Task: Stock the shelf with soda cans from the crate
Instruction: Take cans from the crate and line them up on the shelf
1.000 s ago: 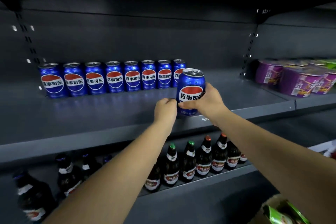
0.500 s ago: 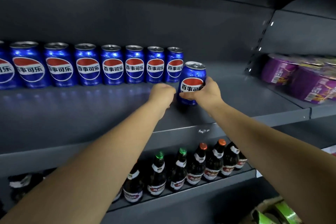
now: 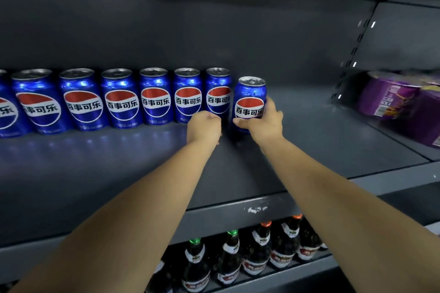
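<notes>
Blue can [image 3: 250, 95] stands gripped by the right hand [image 3: 265, 125]; left hand [image 3: 204, 126], fisted and empty, just beside it.

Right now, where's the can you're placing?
Head view, centre: the Pepsi can, gripped by the right hand, is at the right end of the can row.

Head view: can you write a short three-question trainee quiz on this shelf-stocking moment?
1. True or false: the left hand grips the end can beside the can row.
2. What stands beneath the can shelf? A) bottles B) jars C) cartons
3. Fill in: the purple tubs sit to the cans' ____.
Key: 1 false, the right hand grips it; 2 A; 3 right.
</notes>
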`<act>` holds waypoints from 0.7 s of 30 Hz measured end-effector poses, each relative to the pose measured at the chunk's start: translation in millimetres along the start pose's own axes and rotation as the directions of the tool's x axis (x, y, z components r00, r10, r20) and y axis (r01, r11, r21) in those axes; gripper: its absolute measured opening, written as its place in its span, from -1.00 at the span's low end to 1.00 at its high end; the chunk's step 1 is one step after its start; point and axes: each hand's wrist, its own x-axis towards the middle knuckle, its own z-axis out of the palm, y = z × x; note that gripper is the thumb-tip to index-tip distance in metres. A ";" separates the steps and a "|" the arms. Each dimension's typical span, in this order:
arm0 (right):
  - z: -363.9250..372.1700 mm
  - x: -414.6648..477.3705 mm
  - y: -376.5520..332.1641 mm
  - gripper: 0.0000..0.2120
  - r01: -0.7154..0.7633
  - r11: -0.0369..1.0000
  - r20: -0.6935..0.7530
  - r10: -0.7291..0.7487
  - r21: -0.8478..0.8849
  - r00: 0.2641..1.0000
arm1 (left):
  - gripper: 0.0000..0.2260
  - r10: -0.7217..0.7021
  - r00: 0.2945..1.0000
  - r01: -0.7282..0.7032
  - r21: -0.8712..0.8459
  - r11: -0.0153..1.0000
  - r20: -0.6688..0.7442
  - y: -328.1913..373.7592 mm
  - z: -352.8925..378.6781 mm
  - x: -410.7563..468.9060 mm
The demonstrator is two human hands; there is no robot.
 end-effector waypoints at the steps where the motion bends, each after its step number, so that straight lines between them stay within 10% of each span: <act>1: 2.8 3.8 4.1 -0.34 -0.016 1.000 -0.014 0.016 0.001 1.000 | -0.76 0.031 1.000 -0.031 0.026 0.999 0.002 -1.2 2.1 2.6; 8: 4.7 22.9 13.3 -0.59 -0.052 0.999 -0.071 0.051 -0.006 0.996 | -0.77 0.164 0.986 -0.158 0.183 0.970 -0.021 -2.9 7.0 9.9; 21: 19.5 28.8 12.3 -0.30 -0.002 0.761 -0.009 -0.006 -0.648 1.000 | -0.71 0.180 0.984 -0.173 0.227 0.958 -0.011 -3.0 9.2 9.8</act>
